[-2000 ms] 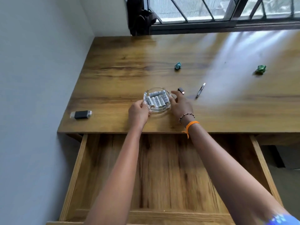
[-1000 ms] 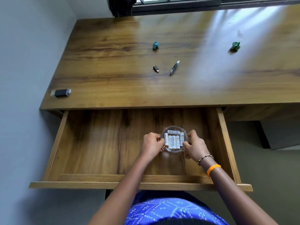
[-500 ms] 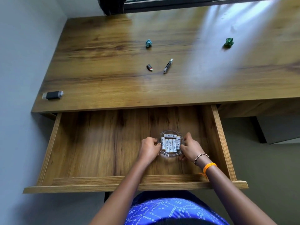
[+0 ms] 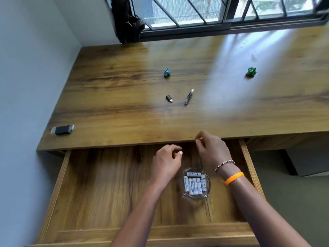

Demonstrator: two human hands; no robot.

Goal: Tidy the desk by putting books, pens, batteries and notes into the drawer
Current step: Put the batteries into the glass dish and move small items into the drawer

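Dark print on white batteries [image 4: 194, 184] in glass dish [image 4: 208, 193], too blurred to read. No brand, number or sign legible anywhere else.

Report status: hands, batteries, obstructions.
Left hand and right hand loosely curled, holding nothing. Glass dish of batteries in drawer. Nothing obstructing.

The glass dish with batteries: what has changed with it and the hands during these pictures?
Both hands carried the glass dish from the desk into the drawer, then let go; left hand and right hand rose toward the desk. Pen and crumpled notes stayed.
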